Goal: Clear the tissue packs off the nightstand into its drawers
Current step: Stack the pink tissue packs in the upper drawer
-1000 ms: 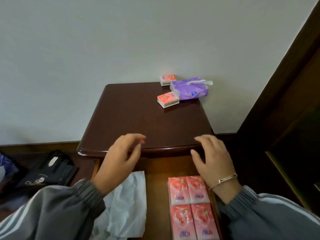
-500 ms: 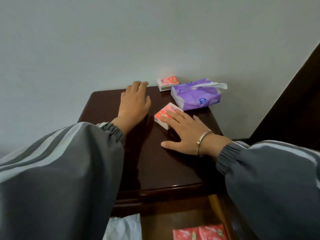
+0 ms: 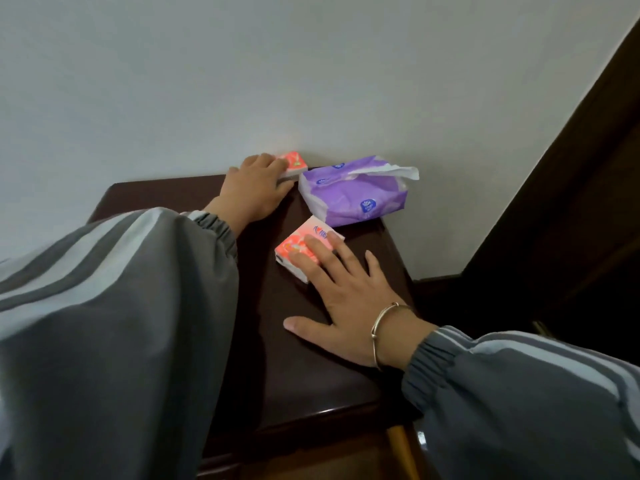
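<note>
Fingers (image 3: 320,254) of the right hand (image 3: 349,306) lie straight on the near pink pack (image 3: 294,242); the left hand (image 3: 252,192) grips the far pink pack (image 3: 296,162) by the wall (image 3: 311,81). Between them, rightward on the nightstand (image 3: 311,375), is the purple pack (image 3: 349,199).

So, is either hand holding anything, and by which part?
Left hand grips the far red pack by its left end. Right hand only rests flat fingers on the near red pack.
</note>
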A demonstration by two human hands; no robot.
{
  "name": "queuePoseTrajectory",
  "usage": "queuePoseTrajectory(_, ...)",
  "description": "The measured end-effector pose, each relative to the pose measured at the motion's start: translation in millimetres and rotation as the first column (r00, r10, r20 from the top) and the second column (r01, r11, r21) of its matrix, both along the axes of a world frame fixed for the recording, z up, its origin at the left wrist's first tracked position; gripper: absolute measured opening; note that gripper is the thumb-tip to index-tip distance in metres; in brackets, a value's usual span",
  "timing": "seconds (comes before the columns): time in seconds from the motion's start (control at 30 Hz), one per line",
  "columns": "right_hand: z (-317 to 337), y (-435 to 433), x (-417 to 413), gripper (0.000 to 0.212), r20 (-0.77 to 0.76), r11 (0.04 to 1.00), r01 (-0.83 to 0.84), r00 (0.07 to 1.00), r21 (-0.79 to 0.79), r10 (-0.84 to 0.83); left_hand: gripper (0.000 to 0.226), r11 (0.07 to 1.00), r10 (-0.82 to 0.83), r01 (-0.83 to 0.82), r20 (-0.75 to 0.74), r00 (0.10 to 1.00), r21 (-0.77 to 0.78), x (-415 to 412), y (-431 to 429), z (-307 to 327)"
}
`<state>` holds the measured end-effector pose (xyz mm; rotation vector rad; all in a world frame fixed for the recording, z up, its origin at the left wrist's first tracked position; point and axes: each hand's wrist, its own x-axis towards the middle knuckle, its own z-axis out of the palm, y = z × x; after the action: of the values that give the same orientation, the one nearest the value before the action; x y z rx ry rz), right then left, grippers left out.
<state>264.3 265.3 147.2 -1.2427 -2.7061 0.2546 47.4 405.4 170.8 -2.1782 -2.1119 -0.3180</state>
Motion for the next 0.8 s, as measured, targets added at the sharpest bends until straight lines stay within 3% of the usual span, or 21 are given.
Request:
queuePoseTrajectory(0.2, 6, -1, -1, 0.078, -0.045, 0.999, -0.007, 0.999, -0.032, 0.005, 0.034, 0.994, 0.104, -0.107, 0.141, 0.985, 0.011, -35, -76, 12)
queuePoseTrajectory(0.37, 12, -9, -6, 0.068, -0.079, 0.997, 0.040, 0.996, -0.073, -0.046, 0.038, 0.979, 0.202, -0.193, 0.189, 0.961, -0.062, -39, -159, 12)
queuePoseTrajectory(0.57, 25, -48, -15, 0.028, -0.026, 0.998, 0.040, 0.999, 0.055, -0.039, 0.035, 0.980, 0.199, -0.195, 0.163, 0.966, -0.041, -15, -259, 10)
queuePoseTrajectory(0.7, 31, -77, -4, 0.021, 0.060, 0.987, -0.059, 0.997, 0.147, 0.051, 0.035, 0.968, 0.240, -0.248, 0.416, 0.877, -0.036, 1, -321, 11)
queuePoseTrajectory(0.8, 36, -106, 8, 0.020, -0.139, 0.995, -0.009, 0.990, 0.103, 0.023, 0.051, 0.964, 0.234, -0.261, 0.646, 0.726, -0.056, 9, -365, 13)
